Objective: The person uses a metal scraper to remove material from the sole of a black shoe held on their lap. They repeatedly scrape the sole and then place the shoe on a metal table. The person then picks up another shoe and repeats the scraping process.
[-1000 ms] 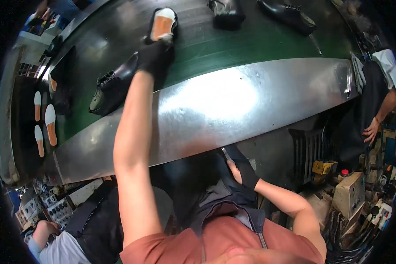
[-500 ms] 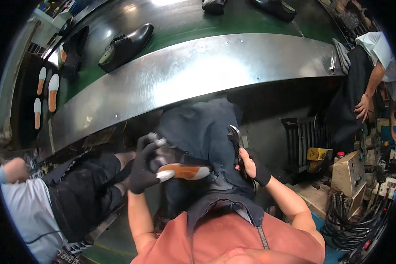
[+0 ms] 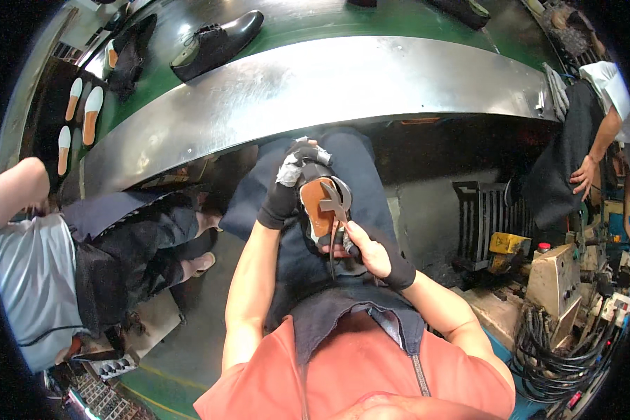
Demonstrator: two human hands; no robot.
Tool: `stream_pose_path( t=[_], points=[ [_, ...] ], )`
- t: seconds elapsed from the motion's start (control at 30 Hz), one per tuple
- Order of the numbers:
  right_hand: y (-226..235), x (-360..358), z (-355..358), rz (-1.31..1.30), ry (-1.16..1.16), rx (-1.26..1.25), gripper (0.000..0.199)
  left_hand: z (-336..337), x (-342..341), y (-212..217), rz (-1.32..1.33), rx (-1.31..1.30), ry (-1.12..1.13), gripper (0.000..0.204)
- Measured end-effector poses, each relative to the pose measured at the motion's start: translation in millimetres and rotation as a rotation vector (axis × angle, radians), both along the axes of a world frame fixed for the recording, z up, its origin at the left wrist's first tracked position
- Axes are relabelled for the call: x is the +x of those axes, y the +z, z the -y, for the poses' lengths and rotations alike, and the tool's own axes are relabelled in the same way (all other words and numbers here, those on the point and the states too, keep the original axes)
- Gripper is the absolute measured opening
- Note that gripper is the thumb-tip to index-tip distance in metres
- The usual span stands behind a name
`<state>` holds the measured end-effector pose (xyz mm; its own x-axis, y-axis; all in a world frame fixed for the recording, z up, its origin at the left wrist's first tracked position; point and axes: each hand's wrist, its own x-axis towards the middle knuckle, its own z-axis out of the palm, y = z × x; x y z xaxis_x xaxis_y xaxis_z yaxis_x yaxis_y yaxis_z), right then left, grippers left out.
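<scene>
A dark shoe upper, its tan insole [image 3: 317, 210] facing up, rests above my lap on the dark blue apron [image 3: 371, 185]. My left hand [image 3: 288, 183], in a black fingerless glove with whitish tape on the fingers, is wrapped round the shoe's far end. My right hand [image 3: 371, 255], gloved in black at the wrist, is closed round the handles of metal pincers [image 3: 337, 203]. The jaws lie over the edge of the insole, on its right side. Whether they grip the upper's edge, I cannot tell.
Ahead runs a metal ledge [image 3: 315, 77] along a green belt carrying black shoes [image 3: 220, 42]. Several tan-and-white insoles [image 3: 91, 115] lie at left. A seated person [image 3: 42, 266] is on my left, another person's hand [image 3: 584, 175] at right. Cables [image 3: 553, 350] and a control box [image 3: 553, 276] stand nearby.
The shoe has moved right and been turned from lying sideways to pointing away from me. My right hand has brought the pincers left onto it. My view has shifted slightly.
</scene>
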<state>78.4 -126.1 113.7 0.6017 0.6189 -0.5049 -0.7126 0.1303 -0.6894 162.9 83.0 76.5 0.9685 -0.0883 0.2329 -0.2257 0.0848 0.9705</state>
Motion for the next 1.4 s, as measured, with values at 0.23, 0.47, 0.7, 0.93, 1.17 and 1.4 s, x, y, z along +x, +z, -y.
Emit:
stream_pose_path(
  t=[0.23,0.47,0.7,0.93,1.17,1.4],
  points=[
    [27,13,23,0.105,0.110,-0.223,0.039,-1,-14,12,0.044,0.107,0.018,0.047],
    [-9,43,49,-0.097,0.442,0.108,0.050,15,-16,21,0.041,0.011,0.013,0.052],
    [20,33,38,0.352,0.523,-0.274,0.049,2,-25,3,-0.082,-0.109,0.009,0.048],
    [20,17,21,-0.118,0.257,0.044,0.049,28,-25,14,-0.214,-0.235,0.097,0.049],
    [-11,-20,-10,0.719,-0.022,-0.584,0.029,25,-12,16,-0.036,-0.010,-0.017,0.047],
    [-14,-30,2,1.254,0.336,-0.589,0.047,23,-53,40,-0.141,-0.062,0.064,0.054]
  ],
)
